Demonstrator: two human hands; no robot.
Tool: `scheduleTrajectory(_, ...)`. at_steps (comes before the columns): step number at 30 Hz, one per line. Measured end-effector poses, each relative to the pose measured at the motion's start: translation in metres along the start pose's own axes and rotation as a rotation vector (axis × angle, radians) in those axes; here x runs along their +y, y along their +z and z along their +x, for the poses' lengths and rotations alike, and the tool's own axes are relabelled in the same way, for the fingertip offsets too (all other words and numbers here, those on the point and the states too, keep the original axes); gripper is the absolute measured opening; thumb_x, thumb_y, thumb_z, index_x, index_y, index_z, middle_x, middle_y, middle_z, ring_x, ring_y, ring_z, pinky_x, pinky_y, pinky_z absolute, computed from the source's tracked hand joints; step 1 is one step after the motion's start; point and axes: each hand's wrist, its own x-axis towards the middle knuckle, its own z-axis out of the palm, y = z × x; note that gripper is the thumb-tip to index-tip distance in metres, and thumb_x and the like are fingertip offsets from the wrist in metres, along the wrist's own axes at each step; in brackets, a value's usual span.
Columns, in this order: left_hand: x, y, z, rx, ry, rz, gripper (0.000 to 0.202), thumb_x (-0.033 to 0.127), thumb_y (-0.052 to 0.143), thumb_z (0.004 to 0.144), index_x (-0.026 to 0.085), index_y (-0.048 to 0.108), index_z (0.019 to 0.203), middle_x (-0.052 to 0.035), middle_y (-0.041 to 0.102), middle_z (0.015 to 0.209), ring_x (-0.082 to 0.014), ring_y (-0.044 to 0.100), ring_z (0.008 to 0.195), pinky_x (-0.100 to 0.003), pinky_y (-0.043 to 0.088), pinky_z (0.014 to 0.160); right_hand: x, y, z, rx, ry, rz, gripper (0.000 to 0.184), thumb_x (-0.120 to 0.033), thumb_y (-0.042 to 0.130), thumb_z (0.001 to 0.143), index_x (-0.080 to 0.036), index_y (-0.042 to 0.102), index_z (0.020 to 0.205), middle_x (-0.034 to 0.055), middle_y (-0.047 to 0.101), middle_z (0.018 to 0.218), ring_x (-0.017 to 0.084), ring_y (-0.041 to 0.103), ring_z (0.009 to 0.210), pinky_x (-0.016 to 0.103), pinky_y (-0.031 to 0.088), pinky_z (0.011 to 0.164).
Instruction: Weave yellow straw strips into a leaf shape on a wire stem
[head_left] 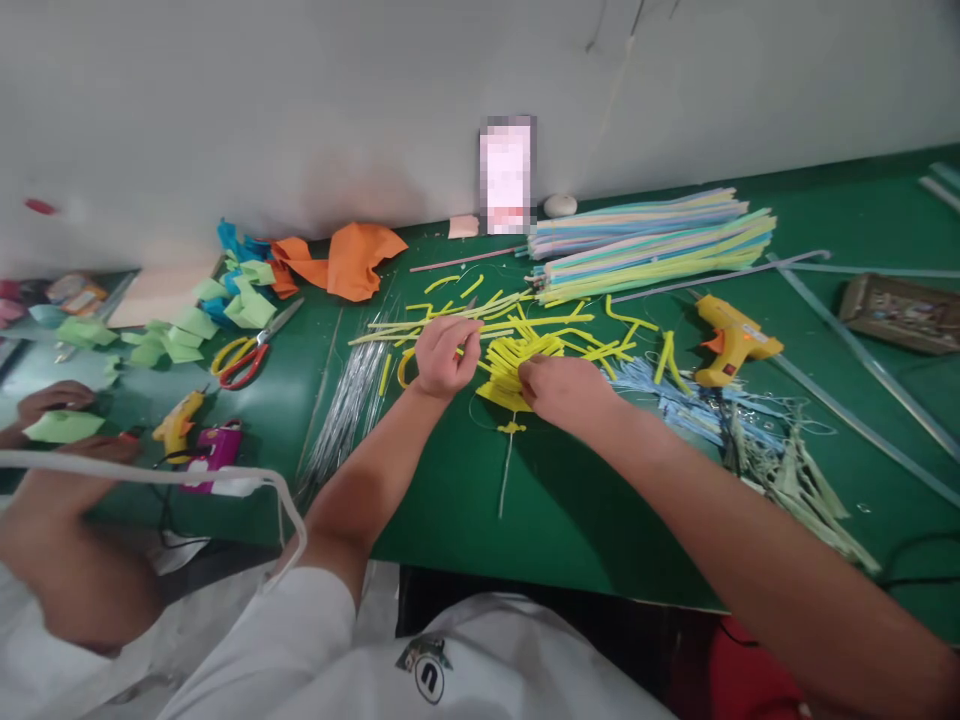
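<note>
On the green table, my right hand (559, 388) is closed on the right side of a bunch of short yellow pipe cleaners (504, 372). Below the bunch are a small yellow piece (511, 427) and a thin pale stem (505, 480) pointing toward me. My left hand (448, 357) is held in a pinch just left of the bunch; whatever its fingers hold is too small to make out. A fine thread or wire curves between this hand and the bunch. Loose yellow pipe cleaners (585, 335) lie behind and beside both hands.
Bundled pastel pipe cleaners (652, 255) lie at the back near a propped phone (506, 175). A yellow glue gun (727, 340) is at right, and scissors (255, 350) and silver strands (345, 410) at left. Another person's hand (56, 400) works at far left with green paper.
</note>
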Motion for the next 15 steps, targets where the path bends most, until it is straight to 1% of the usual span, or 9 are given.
scheduleTrajectory(3, 0.001, 0.0, -0.001, 0.038, 0.042, 0.017, 0.016, 0.017, 0.057, 0.087, 0.019, 0.066, 0.099, -0.0056, 0.065, 0.088, -0.0156, 0.063, 0.084, -0.029, 0.051, 0.074, 0.004, 0.002, -0.002, 0.067, 0.035, 0.024, 0.02, -0.02, 0.046, 0.086, -0.018, 0.066, 0.093, 0.0094, 0.069, 0.095, 0.022, 0.065, 0.08, 0.03, 0.031, 0.057)
scheduleTrajectory(5, 0.003, -0.001, -0.001, 0.051, 0.057, 0.052, 0.016, 0.018, 0.059, 0.086, 0.021, 0.068, 0.099, -0.0052, 0.061, 0.085, -0.0154, 0.06, 0.081, -0.029, 0.049, 0.072, 0.01, 0.0, -0.005, 0.157, 0.094, 0.062, 0.017, -0.022, 0.048, 0.084, -0.02, 0.064, 0.089, 0.0068, 0.069, 0.095, 0.021, 0.064, 0.079, 0.031, 0.03, 0.056)
scheduleTrajectory(7, 0.004, -0.001, -0.002, 0.062, 0.075, 0.081, 0.015, 0.02, 0.06, 0.086, 0.022, 0.07, 0.097, -0.0044, 0.058, 0.081, -0.0151, 0.058, 0.078, -0.029, 0.047, 0.071, 0.022, -0.004, -0.01, 0.265, 0.208, 0.068, 0.015, -0.023, 0.048, 0.084, -0.021, 0.063, 0.085, 0.0062, 0.069, 0.097, 0.021, 0.063, 0.08, 0.031, 0.029, 0.057)
scheduleTrajectory(8, 0.003, 0.0, -0.003, 0.069, 0.09, 0.082, 0.015, 0.021, 0.061, 0.086, 0.023, 0.071, 0.097, -0.0038, 0.057, 0.079, -0.0149, 0.058, 0.076, -0.029, 0.046, 0.071, 0.03, -0.007, -0.012, 0.301, 0.267, 0.065, 0.015, -0.024, 0.048, 0.085, -0.022, 0.062, 0.086, 0.0069, 0.069, 0.098, 0.022, 0.062, 0.082, 0.031, 0.029, 0.057)
scheduleTrajectory(10, 0.0, 0.001, -0.005, 0.071, 0.104, 0.079, 0.015, 0.022, 0.062, 0.086, 0.024, 0.072, 0.096, -0.0028, 0.056, 0.075, -0.0148, 0.057, 0.074, -0.03, 0.044, 0.071, 0.048, -0.01, -0.016, 0.295, 0.405, 0.063, 0.013, -0.026, 0.051, 0.084, -0.022, 0.062, 0.087, 0.0079, 0.068, 0.1, 0.023, 0.061, 0.082, 0.031, 0.028, 0.057)
scheduleTrajectory(11, -0.002, 0.002, -0.005, 0.055, 0.096, 0.086, 0.014, 0.023, 0.063, 0.086, 0.025, 0.073, 0.096, -0.0024, 0.056, 0.073, -0.015, 0.057, 0.073, -0.031, 0.043, 0.071, 0.057, -0.011, -0.018, 0.291, 0.488, 0.053, 0.013, -0.026, 0.051, 0.084, -0.021, 0.062, 0.087, 0.0086, 0.068, 0.1, 0.023, 0.061, 0.081, 0.032, 0.027, 0.057)
scheduleTrajectory(13, -0.004, 0.004, -0.006, -0.006, 0.064, 0.118, 0.014, 0.026, 0.063, 0.087, 0.026, 0.074, 0.096, -0.0018, 0.057, 0.069, -0.0162, 0.057, 0.073, -0.033, 0.04, 0.072, 0.069, -0.011, -0.018, 0.301, 0.597, 0.041, 0.018, -0.025, 0.046, 0.087, -0.019, 0.063, 0.089, 0.0116, 0.067, 0.102, 0.024, 0.06, 0.081, 0.033, 0.027, 0.058)
scheduleTrajectory(15, -0.006, 0.007, -0.007, -0.066, 0.038, 0.14, 0.014, 0.027, 0.064, 0.087, 0.028, 0.075, 0.096, -0.0013, 0.06, 0.065, -0.0176, 0.056, 0.073, -0.034, 0.036, 0.071, 0.072, -0.008, -0.017, 0.369, 0.647, 0.079, 0.023, -0.028, 0.045, 0.09, -0.018, 0.063, 0.101, 0.0139, 0.066, 0.109, 0.024, 0.06, 0.083, 0.033, 0.028, 0.06)
